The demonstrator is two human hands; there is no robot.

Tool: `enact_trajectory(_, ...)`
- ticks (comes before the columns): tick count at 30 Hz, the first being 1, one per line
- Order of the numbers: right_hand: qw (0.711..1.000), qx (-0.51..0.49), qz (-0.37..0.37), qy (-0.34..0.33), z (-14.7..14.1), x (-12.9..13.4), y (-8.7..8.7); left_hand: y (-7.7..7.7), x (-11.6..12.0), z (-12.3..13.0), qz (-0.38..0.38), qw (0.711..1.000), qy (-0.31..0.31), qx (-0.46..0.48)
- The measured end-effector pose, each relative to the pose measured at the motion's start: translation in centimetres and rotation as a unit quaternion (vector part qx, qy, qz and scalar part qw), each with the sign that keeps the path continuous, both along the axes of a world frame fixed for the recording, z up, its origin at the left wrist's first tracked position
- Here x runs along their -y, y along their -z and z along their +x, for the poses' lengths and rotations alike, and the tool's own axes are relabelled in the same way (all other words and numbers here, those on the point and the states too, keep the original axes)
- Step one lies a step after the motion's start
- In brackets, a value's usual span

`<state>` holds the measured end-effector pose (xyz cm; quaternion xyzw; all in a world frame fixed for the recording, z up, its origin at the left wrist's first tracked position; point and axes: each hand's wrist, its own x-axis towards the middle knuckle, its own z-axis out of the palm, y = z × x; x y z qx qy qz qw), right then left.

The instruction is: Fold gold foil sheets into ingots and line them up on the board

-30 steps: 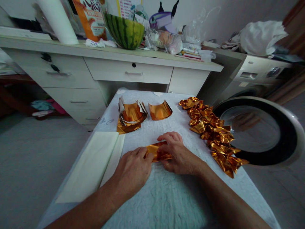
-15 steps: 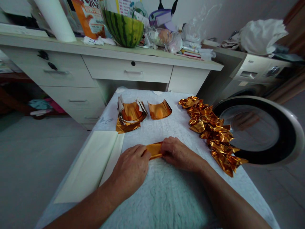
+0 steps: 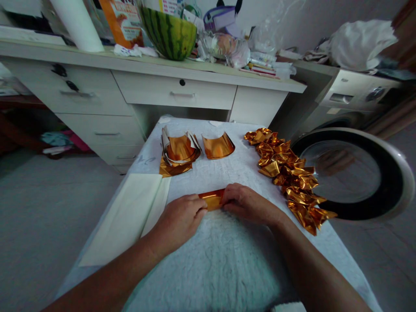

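Between my two hands is a sheet of gold foil paper [image 3: 212,200], curled into a narrow trough just above the cloth. My left hand [image 3: 182,219] pinches its left end, and my right hand [image 3: 242,201] grips the right end; the fingertips are partly hidden. Beyond the hands lies a single curved gold foil sheet [image 3: 218,146]. To its left sits a stack of curled gold foil sheets [image 3: 180,149]. A row of folded gold foil pieces [image 3: 286,173] runs down the right side of the table.
Pale paper sheets [image 3: 125,216] lie along the left edge of the cloth-covered table [image 3: 214,268]. Behind stands a white desk [image 3: 175,93] holding half a watermelon [image 3: 170,34] and plastic bags. An open washing machine door [image 3: 351,173] borders the right side.
The foil between my hands has rolled or tilted, so a darker orange far edge now shows. Both hands keep their hold with little movement; the view has shifted slightly.
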<state>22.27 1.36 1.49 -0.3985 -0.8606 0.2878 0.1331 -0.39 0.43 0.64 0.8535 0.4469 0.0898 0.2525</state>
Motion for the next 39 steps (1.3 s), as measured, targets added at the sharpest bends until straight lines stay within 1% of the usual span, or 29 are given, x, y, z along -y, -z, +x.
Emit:
enact_trajectory(3, 1.000, -0.013, -0.009, 0.011, 0.2, -0.2, 0.0, -0.2, 0.0, -0.1, -0.001, 1.000, -0.001, 0.003)
enact_trajectory(6, 0.999, -0.024, -0.019, 0.009, 0.4, -0.4, 0.0, 0.0, 0.1, -0.2, 0.002, 1.000, -0.003, 0.010)
enact_trajectory(10, 0.998, -0.017, -0.054, 0.016, 0.6, -0.4, 0.1, 0.2, -0.1, -0.3, 0.004, 1.000, -0.001, 0.011)
enact_trajectory(13, 0.996, -0.015, -0.081, 0.033, 0.7, -0.3, 0.1, 0.0, -0.2, -0.4, -0.005, 1.000, 0.008, 0.008)
enact_trajectory(15, 0.995, -0.011, -0.085, 0.042, 0.7, -0.2, 0.0, -0.2, -0.3, -0.4, -0.014, 1.000, 0.011, 0.009)
enact_trajectory(21, 0.998, 0.011, -0.055, 0.028, 0.4, -0.2, -0.4, -0.5, -0.3, -0.4, -0.042, 0.999, -0.027, 0.009)
enact_trajectory(27, 0.997, 0.049, -0.027, 0.054, -0.1, -0.2, -0.1, -0.2, 0.0, -0.3, -0.023, 0.999, -0.015, 0.026)
enact_trajectory(34, 0.994, 0.076, -0.027, 0.067, -0.5, -0.2, -0.2, -0.5, -0.2, -0.4, -0.031, 0.999, -0.019, -0.003)
enact_trajectory(39, 0.993, 0.091, -0.010, 0.076, -0.6, -0.2, 0.0, -0.2, -0.2, -0.5, -0.018, 0.999, -0.030, -0.020)
